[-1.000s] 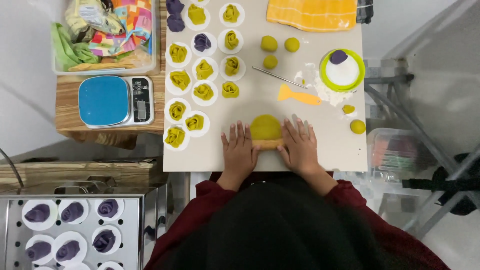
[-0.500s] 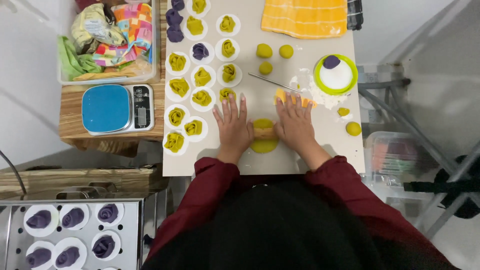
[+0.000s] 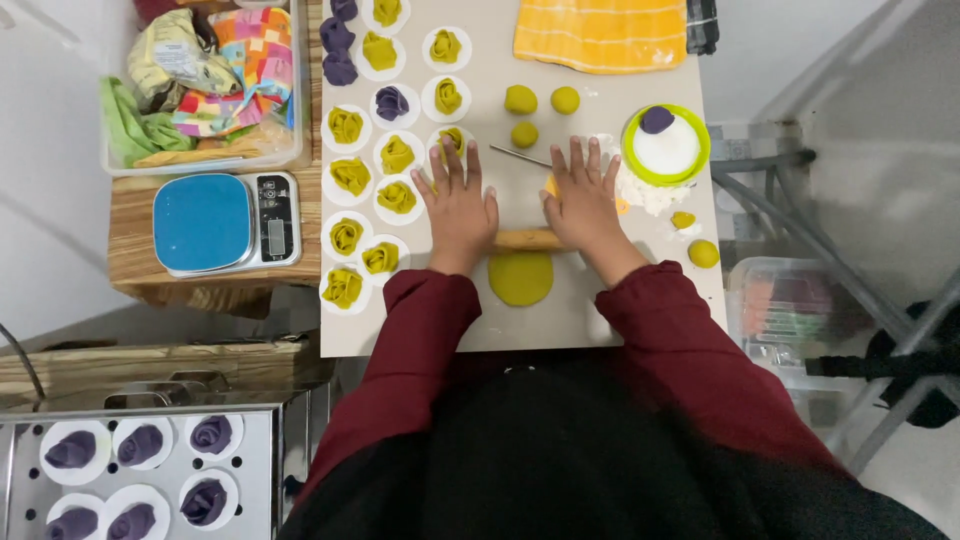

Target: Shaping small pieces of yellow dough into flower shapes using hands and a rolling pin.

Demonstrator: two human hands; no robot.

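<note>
A: What carries the work, and what surrounds it?

B: A pale counter (image 3: 610,315), seen from above. Along its left edge stand rows of yellow rolls (image 3: 347,180) on white paper rounds, with a few purple rolls (image 3: 338,40) at the far left corner. An orange cloth (image 3: 600,30) lies across the far edge. Three yellow balls (image 3: 540,105) sit mid-counter, and a thin metal rod (image 3: 520,156) lies just nearer than they do. By the right edge is a green-rimmed bowl (image 3: 628,150) of white flour with a purple ball (image 3: 657,119) on top. Left of the counter, a wooden stand bears a blue scale (image 3: 225,222) and a clear bin (image 3: 200,85) of bags. At the lower left a steel tray (image 3: 255,430) holds more purple rolls on rounds.

A: Where is the dough relative to the grip?

B: The disc (image 3: 521,277), flat and yellow-green, lies near the counter's near edge, between the wrists. The pin (image 3: 528,239) crosses its far rim.

A: And the state of each grip?

B: Both are spread wide, holding nothing closed. The left hand (image 3: 458,200) and right hand (image 3: 585,195) lie palm down, fingers splayed, pressing on the ends of the pin; the disc is just nearer than both hands.
</note>
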